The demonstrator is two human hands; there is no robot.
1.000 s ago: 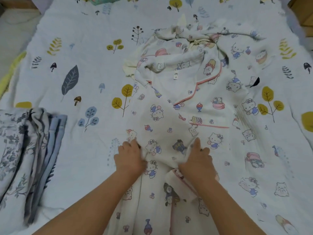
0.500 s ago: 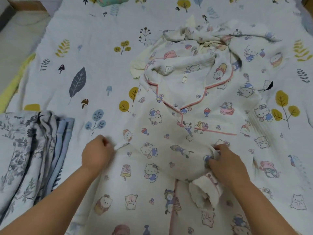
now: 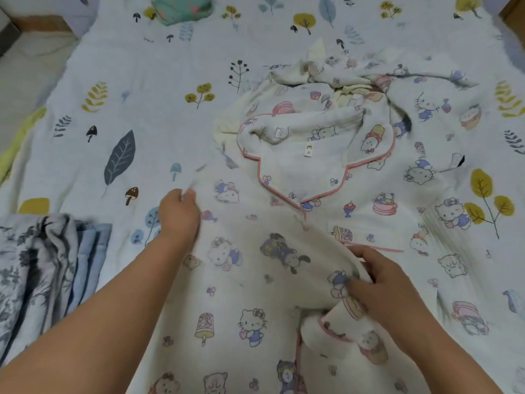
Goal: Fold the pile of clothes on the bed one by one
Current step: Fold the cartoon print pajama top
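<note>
Pyjama top (image 3: 284,265) is laid front-up on the bed (image 3: 136,81), collar (image 3: 309,172) away from the wearer, pink piping visible along the neckline. Fabric is motion-blurred near both hands.

Left hand (image 3: 177,214): fingers closed on the top's left edge, cloth pinched and drawn outward toward the folded stack (image 3: 42,280) at the bed's left side. Right hand (image 3: 380,282): fingers closed on a bunched fold of the front panel; a rolled cuff (image 3: 349,334) with pink trim hangs just below the hand.

More clothes (image 3: 341,89) of matching print lie crumpled beyond the collar, touching it. A teal item (image 3: 181,7) sits at the far edge, well apart.

Step judged: spreading and flattening the top before the first fold. Only one stack is folded; the heap remains, so the task is judged part-way.

Next move is judged to call for the bunched right side to be released and smoothed flat, the sleeve freed and laid out, then a side brought inward.

Risk: wrinkles trapped under the fold if smoothing is skipped.
</note>
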